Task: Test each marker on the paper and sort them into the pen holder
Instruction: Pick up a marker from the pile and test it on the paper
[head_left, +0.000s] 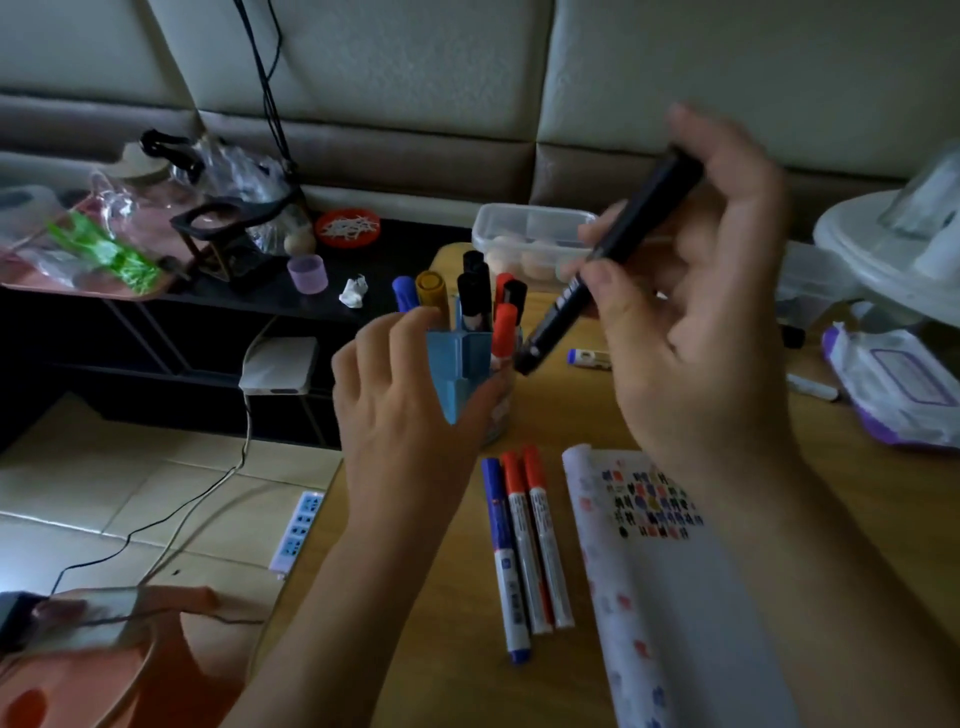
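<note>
My right hand (696, 312) pinches a black marker (608, 260), tilted with its lower end just right of the blue pen holder (460, 374). My left hand (400, 384) wraps around the holder's left side. Several black, red, blue and yellow markers stand in the holder. On the wooden table (457, 597) lie a blue marker (504, 556) and two red markers (537, 540) side by side. To their right lies the white paper (675, 597), with many small coloured test marks near its top.
A clear plastic box (524, 234) stands behind the holder. A small marker (589, 357) lies right of it, and a wipes pack (893, 384) at the far right. A low black shelf (249, 301) with clutter is at left; a power strip (298, 530) is on the floor.
</note>
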